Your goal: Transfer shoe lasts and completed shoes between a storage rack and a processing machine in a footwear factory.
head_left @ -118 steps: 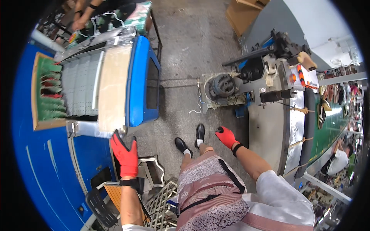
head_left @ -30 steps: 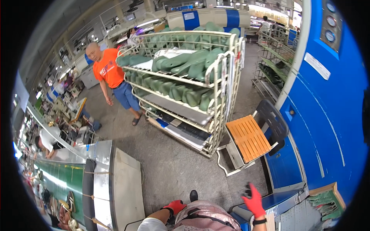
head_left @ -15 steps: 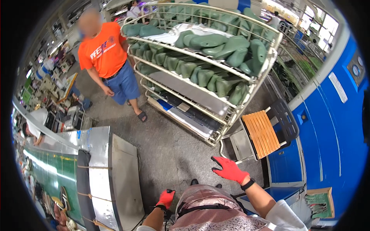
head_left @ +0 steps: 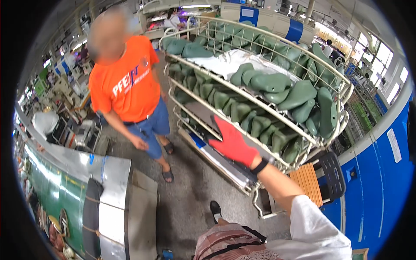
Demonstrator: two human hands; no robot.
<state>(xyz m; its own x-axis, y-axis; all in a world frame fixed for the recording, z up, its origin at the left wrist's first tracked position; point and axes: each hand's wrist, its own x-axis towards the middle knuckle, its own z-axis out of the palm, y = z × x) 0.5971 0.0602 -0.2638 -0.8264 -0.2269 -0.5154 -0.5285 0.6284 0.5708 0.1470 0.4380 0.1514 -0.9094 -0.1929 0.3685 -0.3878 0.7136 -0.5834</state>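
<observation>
My right hand [head_left: 235, 144], in a red glove with dark fingertips, reaches forward with thumb and fingers apart and holds nothing visible. In the picture it overlaps the lower shelves of a cream metal rack cart [head_left: 341, 89]; whether it touches the rack I cannot tell. Green shoe lasts [head_left: 271, 82] lie heaped on the top shelf, partly over a white sheet [head_left: 236, 60]. On the shelf below, more green lasts [head_left: 238, 112] stand in a row, partly hidden by my hand. My left hand is out of the picture.
A person in an orange shirt [head_left: 125, 86] stands left of the rack. A slatted wooden seat [head_left: 306, 183] and blue machine panels [head_left: 372, 186] are at the right. A metal-sided conveyor with a green belt [head_left: 58, 184] runs along the left.
I have come closer to the rack and the person in orange. My right hand has lifted and reached forward in front of the shelves. My left hand has dropped out of view.
</observation>
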